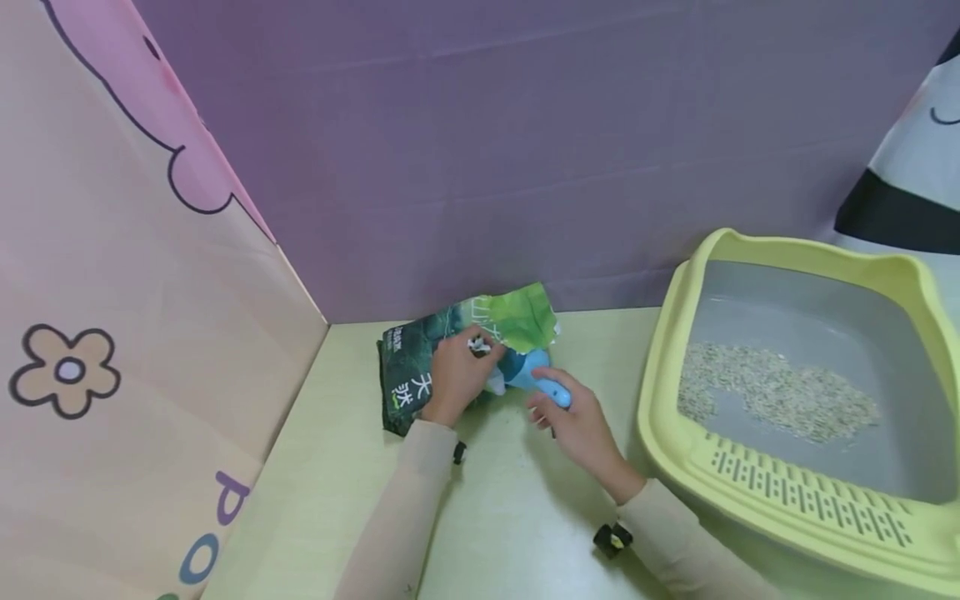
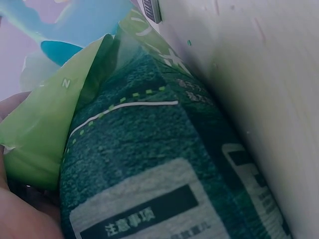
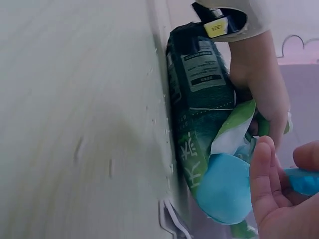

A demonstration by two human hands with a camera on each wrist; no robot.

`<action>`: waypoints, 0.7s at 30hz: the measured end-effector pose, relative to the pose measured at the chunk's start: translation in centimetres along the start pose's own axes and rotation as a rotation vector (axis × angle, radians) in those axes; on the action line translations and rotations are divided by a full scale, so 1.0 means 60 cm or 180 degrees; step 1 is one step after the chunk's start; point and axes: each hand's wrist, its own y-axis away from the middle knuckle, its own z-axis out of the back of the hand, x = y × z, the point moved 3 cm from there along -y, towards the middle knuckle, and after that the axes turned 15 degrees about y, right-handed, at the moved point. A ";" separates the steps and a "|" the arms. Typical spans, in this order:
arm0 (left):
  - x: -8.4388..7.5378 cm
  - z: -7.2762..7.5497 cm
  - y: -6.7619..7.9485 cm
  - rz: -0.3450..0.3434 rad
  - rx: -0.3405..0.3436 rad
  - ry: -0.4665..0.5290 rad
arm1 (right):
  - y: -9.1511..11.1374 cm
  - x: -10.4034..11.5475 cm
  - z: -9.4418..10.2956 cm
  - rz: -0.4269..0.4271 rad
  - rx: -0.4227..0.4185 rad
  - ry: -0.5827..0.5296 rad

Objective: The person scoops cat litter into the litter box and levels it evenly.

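Observation:
A dark green bag (image 1: 408,354) with a bright green end lies on its side on the table, its torn mouth facing right. My left hand (image 1: 459,379) pinches the edge of the mouth; in the left wrist view the folded-back green flap (image 2: 47,119) is beside the fingers. A light blue scoop (image 1: 553,391) is in my right hand (image 1: 587,423), gripped by its handle. The rounded scoop bowl (image 3: 225,188) is at the bag's mouth in the right wrist view. Whether the scoop holds anything is hidden.
On the right stands a yellow litter box (image 1: 660,392) with a grey inside and a slotted front ledge. Pale pellets (image 1: 802,396) are spread over its floor. A purple wall (image 1: 480,167) rises behind the bag, and a printed pink wall (image 1: 165,333) stands at left.

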 end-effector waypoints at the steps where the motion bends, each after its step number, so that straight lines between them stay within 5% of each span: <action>1: 0.000 0.000 0.000 0.0001 0.0004 0.0000 | -0.002 -0.002 0.000 -0.0091 0.0034 -0.0088; 7: -0.004 0.000 0.000 0.0017 0.0024 0.0007 | -0.010 -0.018 0.001 -0.0568 0.0210 -0.0732; 13: -0.005 0.001 -0.001 0.0006 0.0023 0.0039 | -0.012 -0.026 0.001 -0.0739 0.0394 -0.1140; 21: -0.004 0.001 0.001 0.0030 0.0027 0.0061 | -0.009 -0.038 -0.002 -0.1242 0.0382 -0.2019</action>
